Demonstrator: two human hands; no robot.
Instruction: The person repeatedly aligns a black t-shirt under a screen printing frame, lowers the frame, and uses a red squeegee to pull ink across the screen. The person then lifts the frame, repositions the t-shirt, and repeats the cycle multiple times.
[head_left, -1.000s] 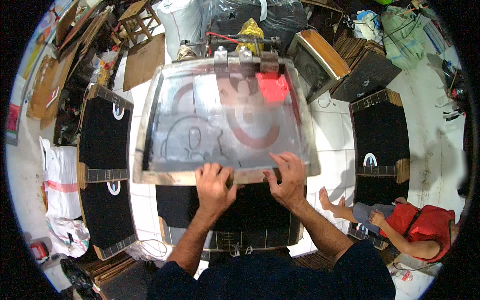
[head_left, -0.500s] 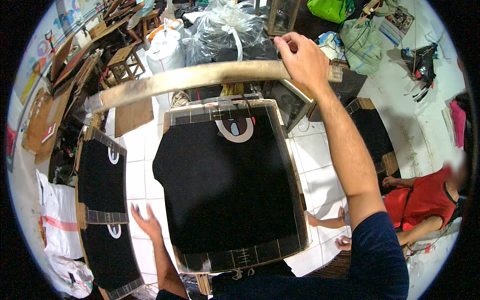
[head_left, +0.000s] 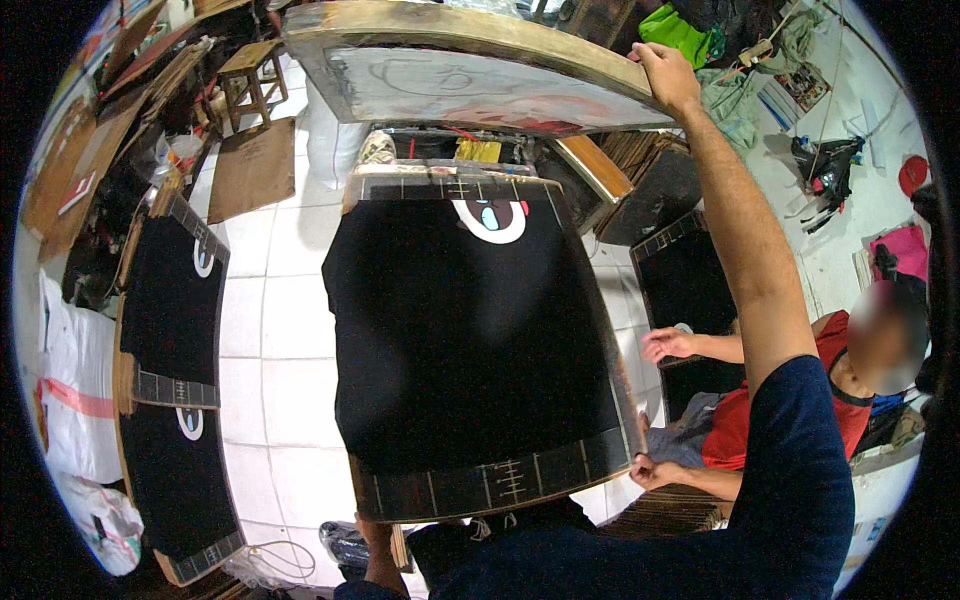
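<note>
Reaching to the near-left corner of the board, the left hand is largely hidden at the edge; whether its fingers are apart or closed cannot be told. A co-worker's near hand is at the near-right corner, contact unclear; the co-worker's far hand is beside the right edge. Black cloth lies flat on the board, just beyond the left hand and well apart from the right hand. Print, a white ring with brown and blue inside, at the cloth's far edge. Frame stands tilted up over the board's far end, mesh face in view. Right fingers curled over its top rail, near the right end, gripping. Stool at far left.
</note>
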